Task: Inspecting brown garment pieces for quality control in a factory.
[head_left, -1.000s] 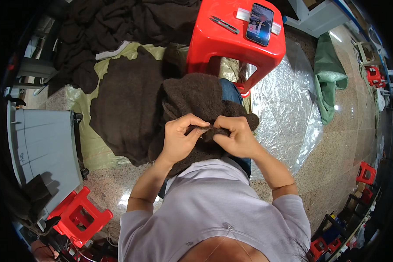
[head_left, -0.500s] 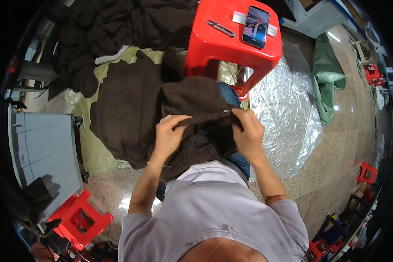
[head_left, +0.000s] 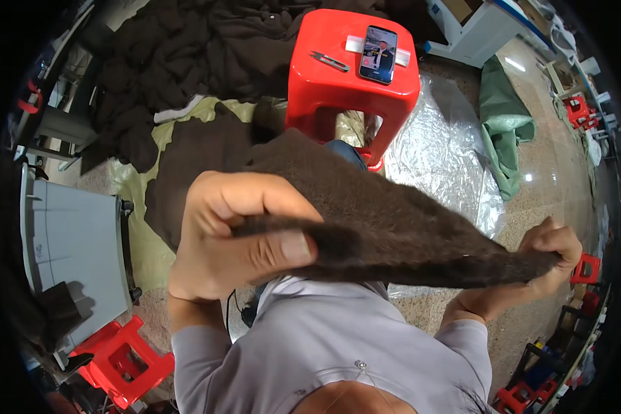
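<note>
Higher and wider apart than before, the left hand (head_left: 203, 247) and right hand (head_left: 557, 243) stretch brown cloth (head_left: 393, 217), fingers clamped on it.

Red stool (head_left: 324, 31): in front of me, snips (head_left: 330, 61) near its left edge, a phone (head_left: 378, 55) (screen lit) nearer the right edge, over a white strip (head_left: 355, 44).
Floor (head_left: 548, 165): clear plastic sheet (head_left: 441, 141), yellow sheet (head_left: 150, 262), green sack (head_left: 500, 110) to my right.
</note>
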{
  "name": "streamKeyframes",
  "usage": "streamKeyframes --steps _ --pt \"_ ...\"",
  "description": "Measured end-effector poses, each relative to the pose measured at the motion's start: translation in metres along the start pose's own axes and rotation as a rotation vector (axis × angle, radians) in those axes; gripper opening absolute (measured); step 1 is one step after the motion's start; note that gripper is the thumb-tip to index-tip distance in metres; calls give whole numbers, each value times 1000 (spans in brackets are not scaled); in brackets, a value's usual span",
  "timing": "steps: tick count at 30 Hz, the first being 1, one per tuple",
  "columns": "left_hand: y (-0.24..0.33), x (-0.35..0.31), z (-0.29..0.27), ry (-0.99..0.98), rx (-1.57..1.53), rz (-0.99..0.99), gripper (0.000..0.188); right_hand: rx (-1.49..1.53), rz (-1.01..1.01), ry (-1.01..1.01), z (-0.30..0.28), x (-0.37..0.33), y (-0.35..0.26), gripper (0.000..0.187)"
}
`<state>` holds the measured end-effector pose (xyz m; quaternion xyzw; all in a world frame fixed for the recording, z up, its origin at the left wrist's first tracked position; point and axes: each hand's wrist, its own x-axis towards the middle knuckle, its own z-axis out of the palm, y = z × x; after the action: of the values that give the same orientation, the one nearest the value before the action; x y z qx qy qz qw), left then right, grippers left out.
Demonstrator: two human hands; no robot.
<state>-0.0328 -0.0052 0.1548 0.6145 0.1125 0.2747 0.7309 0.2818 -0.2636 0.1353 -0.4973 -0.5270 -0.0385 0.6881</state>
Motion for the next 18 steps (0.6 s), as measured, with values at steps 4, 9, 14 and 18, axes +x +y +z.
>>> streamKeyframes --steps 4,9,14,18 --pt "-64 12 -15 246 -178 -216 11 -290 720 -297 21 1 29 22" --pt "-155 -5 -41 333 -261 -321 9 -189 1056 -377 87 -69 120 19" --pt "-173 -16 -50 409 -321 -435 14 -156 824 -313 135 -83 122 38" --pt "-172 -5 -38 348 -224 -407 14 -43 567 -636 184 -65 107 47"
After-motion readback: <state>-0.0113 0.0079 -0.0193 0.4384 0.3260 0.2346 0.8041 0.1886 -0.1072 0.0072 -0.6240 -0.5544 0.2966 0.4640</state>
